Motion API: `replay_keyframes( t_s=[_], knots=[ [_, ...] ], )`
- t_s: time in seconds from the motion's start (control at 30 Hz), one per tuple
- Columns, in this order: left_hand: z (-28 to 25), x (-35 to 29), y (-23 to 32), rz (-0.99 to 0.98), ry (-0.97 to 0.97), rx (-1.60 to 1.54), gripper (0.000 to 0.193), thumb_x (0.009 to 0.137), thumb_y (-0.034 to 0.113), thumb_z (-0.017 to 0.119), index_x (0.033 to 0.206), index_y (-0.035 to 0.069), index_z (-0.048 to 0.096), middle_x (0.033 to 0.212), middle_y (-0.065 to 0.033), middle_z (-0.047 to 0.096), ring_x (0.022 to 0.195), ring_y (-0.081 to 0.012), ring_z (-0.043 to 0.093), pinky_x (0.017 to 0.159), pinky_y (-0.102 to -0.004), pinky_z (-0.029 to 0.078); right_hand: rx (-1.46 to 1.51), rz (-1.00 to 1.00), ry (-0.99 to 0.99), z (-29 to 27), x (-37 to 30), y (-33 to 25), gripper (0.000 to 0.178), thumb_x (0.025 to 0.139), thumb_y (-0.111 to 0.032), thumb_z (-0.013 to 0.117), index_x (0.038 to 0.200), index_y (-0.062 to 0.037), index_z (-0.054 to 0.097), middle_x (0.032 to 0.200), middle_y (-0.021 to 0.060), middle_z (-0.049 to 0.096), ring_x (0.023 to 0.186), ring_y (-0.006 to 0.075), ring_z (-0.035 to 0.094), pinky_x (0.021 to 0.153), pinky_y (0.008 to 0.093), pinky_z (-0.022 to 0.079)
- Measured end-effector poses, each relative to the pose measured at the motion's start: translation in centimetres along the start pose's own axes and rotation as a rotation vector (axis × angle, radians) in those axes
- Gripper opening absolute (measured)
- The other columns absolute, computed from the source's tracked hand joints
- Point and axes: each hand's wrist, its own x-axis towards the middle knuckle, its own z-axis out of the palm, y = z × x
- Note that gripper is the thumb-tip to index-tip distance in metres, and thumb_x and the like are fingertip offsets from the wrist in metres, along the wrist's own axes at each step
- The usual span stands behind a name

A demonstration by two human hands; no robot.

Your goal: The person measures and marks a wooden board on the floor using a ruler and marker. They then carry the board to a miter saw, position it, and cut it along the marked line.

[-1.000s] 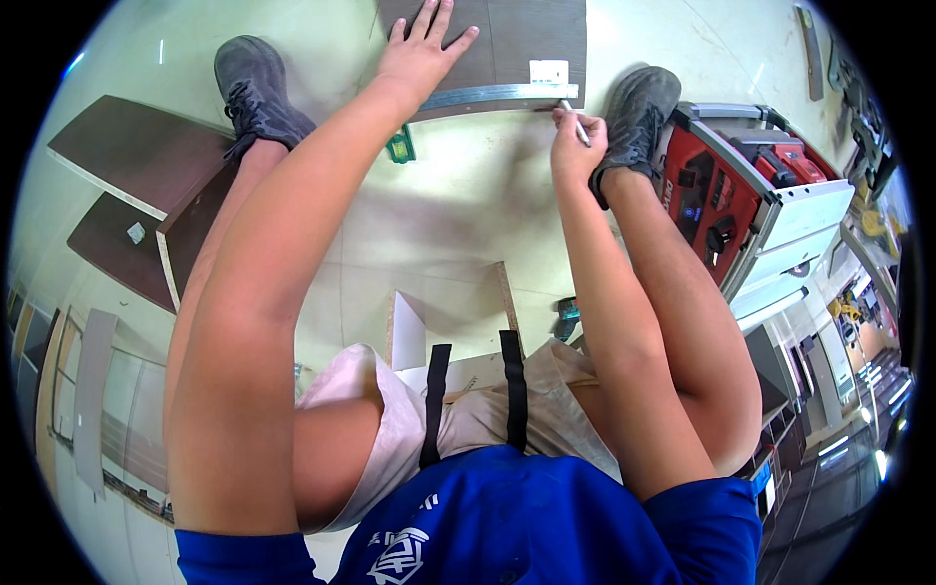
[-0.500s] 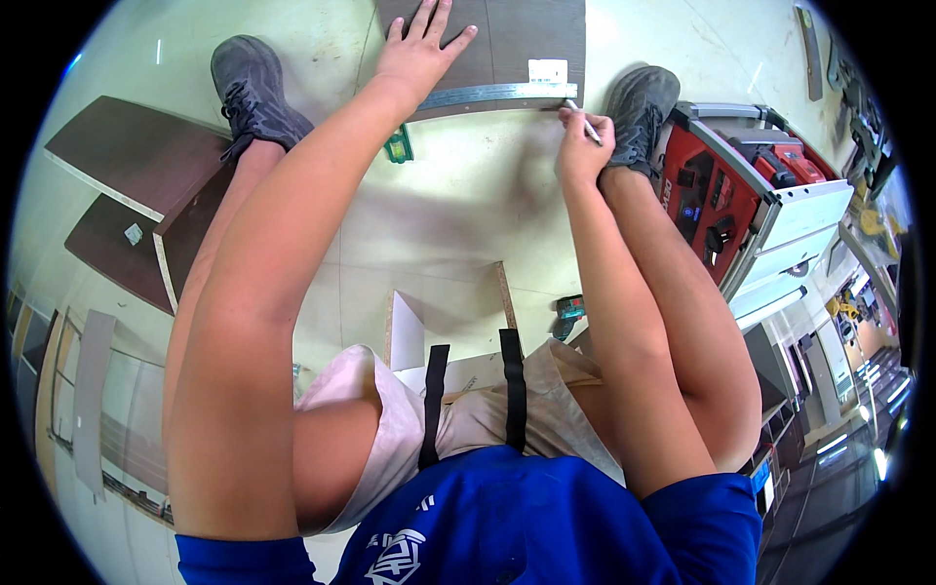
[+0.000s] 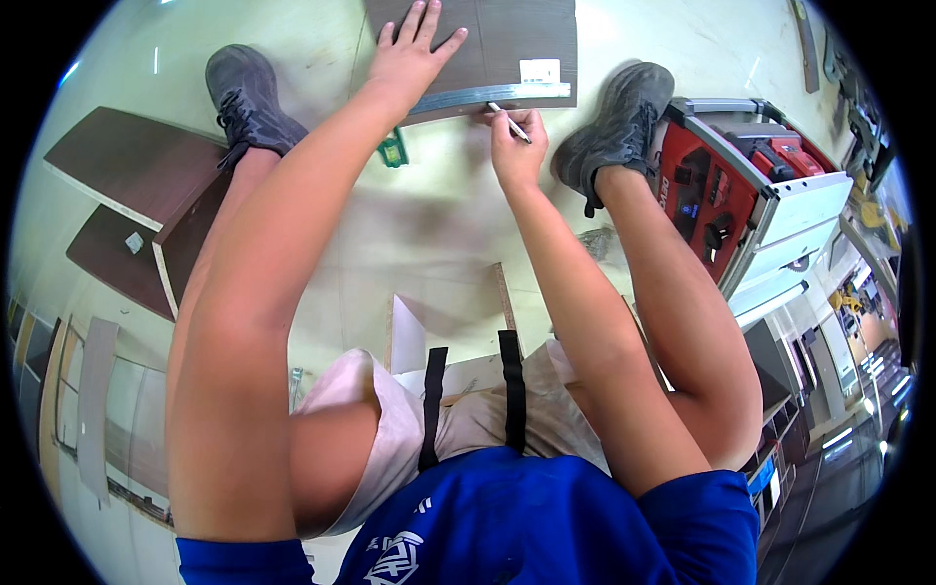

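Observation:
A dark brown board (image 3: 517, 39) lies on the floor between my feet. Along its near edge rests a long metal ruler (image 3: 468, 96). My left hand (image 3: 405, 60) lies flat on the board with its fingers spread, just above the ruler's left part. In my right hand (image 3: 519, 146) is a slim white pen (image 3: 515, 129), pinched between the fingers. Its tip meets the board's near edge, close below the ruler. A white label (image 3: 539, 71) sits on the board, touching or very near the ruler at the right.
A small green level (image 3: 393, 148) lies by the board's near left corner. Brown panels joined together (image 3: 146, 161) stand on the left. A red and grey table saw (image 3: 731, 185) is beside my right foot. White-faced panels (image 3: 408, 331) stand close to my lap.
My right hand with the pen has moved left along the ruler, from its right end toward the middle. My left hand stays flat on the board.

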Motion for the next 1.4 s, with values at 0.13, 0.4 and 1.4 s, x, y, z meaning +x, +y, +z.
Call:
replay_keyframes(
  t_s=[0.13,0.4,1.4],
  knots=[
    [-0.2,0.3,0.2,0.001,0.005,0.008,0.063,0.097,0.014,0.048,0.157,0.023,0.033,0.166,-0.0253,0.011,0.154,-0.0403,0.016,0.119,-0.0553,0.026,0.003,-0.042,0.08,-1.8,1.9,1.3,0.015,0.091,-0.009,0.066,0.083,0.0001,0.056,0.082,0.0115,0.075,0.075,0.0143,0.07,0.071,0.029,0.054],
    [0.3,0.0,-0.1,0.002,0.021,0.001,0.061,0.098,0.014,0.048,0.157,0.023,0.034,0.165,-0.0258,0.013,0.153,-0.0407,0.017,0.118,-0.0557,0.027,-0.004,0.012,0.258,-6.3,5.2,0.4,0.015,0.096,-0.009,0.06,0.087,0.0014,0.055,0.086,0.0164,0.075,0.081,0.0191,0.073,0.076,0.0312,0.056],
    [0.2,0.0,-0.1,-0.003,0.008,-0.01,0.061,0.098,0.015,0.046,0.157,0.024,0.033,0.166,-0.0249,0.012,0.154,-0.0399,0.017,0.119,-0.0552,0.026,0.04,0.028,-0.031,-0.7,0.7,0.3,0.014,0.098,-0.008,0.059,0.09,0.0006,0.052,0.085,0.0139,0.072,0.078,0.0157,0.069,0.076,0.0305,0.056]
  ],
)
